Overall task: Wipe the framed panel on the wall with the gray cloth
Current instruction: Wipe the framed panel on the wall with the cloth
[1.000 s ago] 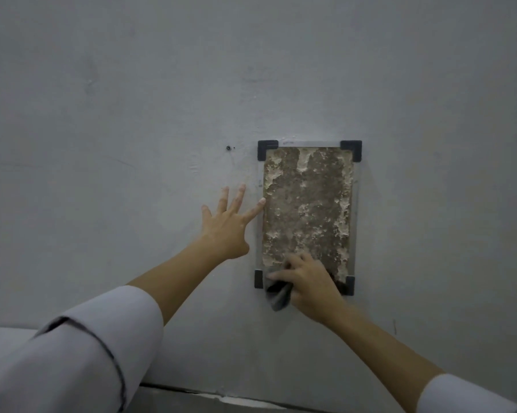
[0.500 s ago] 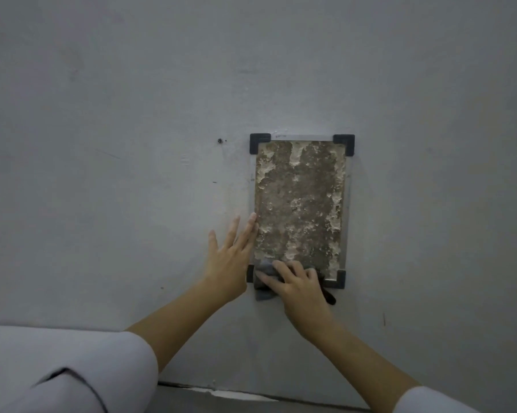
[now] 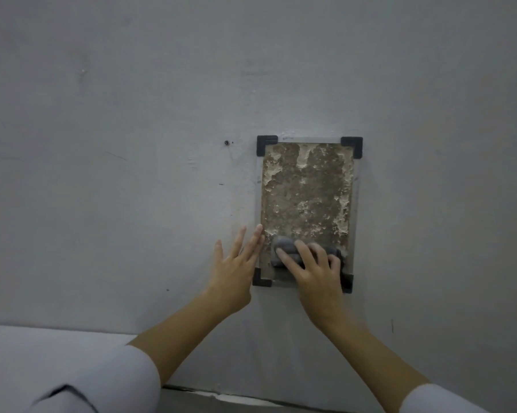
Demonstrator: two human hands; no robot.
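Bare left hand (image 3: 235,271), fingers spread flat, has shifted down beside the framed panel (image 3: 308,192). Right hand (image 3: 317,269) presses the gray cloth (image 3: 284,248) up from the bottom edge onto the lower surface; wiping has begun.

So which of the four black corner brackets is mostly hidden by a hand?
The bottom-right bracket, largely covered by the right hand pressing the gray cloth; the other three show fully.
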